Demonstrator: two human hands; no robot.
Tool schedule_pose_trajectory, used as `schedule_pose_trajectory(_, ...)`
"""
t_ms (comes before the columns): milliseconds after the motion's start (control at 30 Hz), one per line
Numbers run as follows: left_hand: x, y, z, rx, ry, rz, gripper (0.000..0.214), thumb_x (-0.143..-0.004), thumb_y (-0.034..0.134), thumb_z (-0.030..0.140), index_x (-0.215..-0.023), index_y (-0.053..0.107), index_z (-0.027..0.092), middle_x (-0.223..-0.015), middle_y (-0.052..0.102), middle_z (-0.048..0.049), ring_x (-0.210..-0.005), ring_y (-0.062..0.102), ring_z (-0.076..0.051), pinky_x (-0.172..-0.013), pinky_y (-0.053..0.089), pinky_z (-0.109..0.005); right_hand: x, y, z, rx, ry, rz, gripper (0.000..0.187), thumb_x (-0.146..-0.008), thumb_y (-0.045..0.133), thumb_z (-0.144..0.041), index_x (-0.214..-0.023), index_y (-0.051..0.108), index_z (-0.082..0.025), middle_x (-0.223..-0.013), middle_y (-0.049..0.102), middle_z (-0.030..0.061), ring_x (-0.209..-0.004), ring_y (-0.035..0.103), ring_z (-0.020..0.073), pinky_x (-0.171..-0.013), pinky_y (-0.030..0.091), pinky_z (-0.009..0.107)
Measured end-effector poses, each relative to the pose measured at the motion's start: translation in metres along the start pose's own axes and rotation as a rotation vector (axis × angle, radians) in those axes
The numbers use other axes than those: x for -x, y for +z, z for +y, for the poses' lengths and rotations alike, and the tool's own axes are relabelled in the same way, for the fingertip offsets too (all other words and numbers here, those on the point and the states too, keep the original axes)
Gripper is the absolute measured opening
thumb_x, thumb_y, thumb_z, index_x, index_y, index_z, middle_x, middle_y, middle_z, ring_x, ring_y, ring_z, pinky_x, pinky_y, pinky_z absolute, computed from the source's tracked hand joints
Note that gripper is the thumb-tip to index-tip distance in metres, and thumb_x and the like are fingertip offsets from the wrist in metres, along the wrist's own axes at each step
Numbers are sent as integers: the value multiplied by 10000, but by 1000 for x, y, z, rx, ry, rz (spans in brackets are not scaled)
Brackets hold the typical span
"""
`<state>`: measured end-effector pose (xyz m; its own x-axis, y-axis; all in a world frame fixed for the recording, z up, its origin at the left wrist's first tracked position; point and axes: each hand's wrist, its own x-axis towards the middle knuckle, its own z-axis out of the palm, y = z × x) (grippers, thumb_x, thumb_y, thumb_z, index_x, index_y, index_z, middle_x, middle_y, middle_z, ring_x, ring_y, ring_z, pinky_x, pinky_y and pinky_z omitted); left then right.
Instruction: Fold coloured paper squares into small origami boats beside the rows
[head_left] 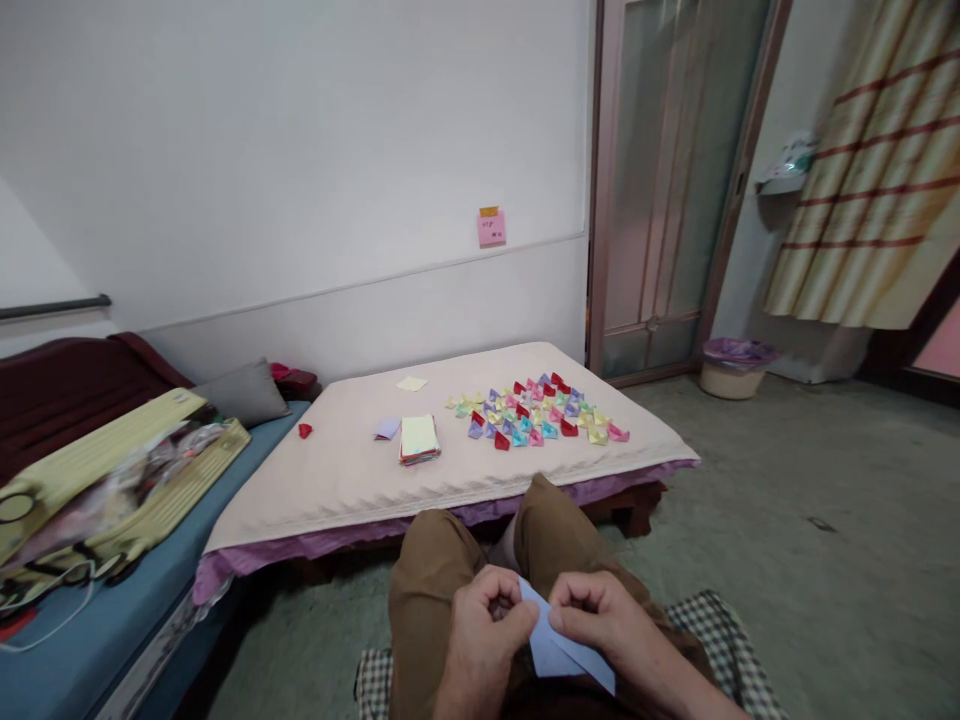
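A light blue sheet of folding paper [556, 655], partly folded, is held over my lap. My left hand [491, 625] pinches its upper left edge between thumb and fingers. Close beside it, my right hand [600, 610] grips the paper's upper right edge, thumb on top. The paper's lower part hangs down between the hands, with a slanting fold line showing. Beyond my knees, many small folded paper boats [525, 412] in red, pink, yellow, purple, green and blue stand on the cloth-covered table [337, 480].
A stack of coloured paper [418, 438] lies on the table, beside a purple folded piece [387, 429]. A yellow sheet [412, 383] and a red folded piece [304, 430] lie farther off. An open yellow suitcase [127, 470] is at left; a bin [735, 368] stands at right.
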<state>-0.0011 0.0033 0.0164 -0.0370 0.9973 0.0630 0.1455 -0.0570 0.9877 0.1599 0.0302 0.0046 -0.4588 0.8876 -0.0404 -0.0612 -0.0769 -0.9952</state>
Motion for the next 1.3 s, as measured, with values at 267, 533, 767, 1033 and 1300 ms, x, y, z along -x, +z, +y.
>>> schedule_pose_trajectory(267,2,-2,9,49,7,43,194,-755,549,257,-608,611,146,-628,550,-5,-623,460,-137,-592,336,-241,2,1,3,-20,37,-72,219,-636,675,-314,-574,568,-134,-477,420,-56,-466,321,75,-461,213,205)
schedule_pose_trajectory(533,0,-3,-6,78,-73,-80,216,-674,659,305,-579,561,137,-541,418,40,-555,341,-108,-539,279,-235,2,1,-10,35,25,-29,193,-628,652,-283,-546,560,-134,-473,402,-63,-471,301,71,-467,214,205)
schedule_pose_trajectory(767,2,-2,-9,347,-134,105,243,-721,663,292,-572,543,143,-555,469,29,-558,379,-106,-540,316,-228,4,-7,-18,120,-16,12,83,-636,638,-193,-666,667,-122,-547,520,-34,-529,409,94,-515,284,213)
schedule_pose_trajectory(1033,4,2,-3,595,-160,224,169,-618,744,222,-613,600,133,-711,594,-5,-605,489,-105,-570,379,-212,6,-18,-19,75,-42,63,137,-678,682,-257,-724,624,-141,-538,493,-49,-524,402,92,-515,283,216)
schedule_pose_trajectory(1300,-3,-4,-11,466,-35,173,304,-477,717,95,-752,605,161,-778,650,-13,-510,493,-69,-493,356,-179,7,-27,-28,108,-97,92,207,-718,667,-345,-776,603,-157,-627,508,-30,-585,439,114,-537,319,221)
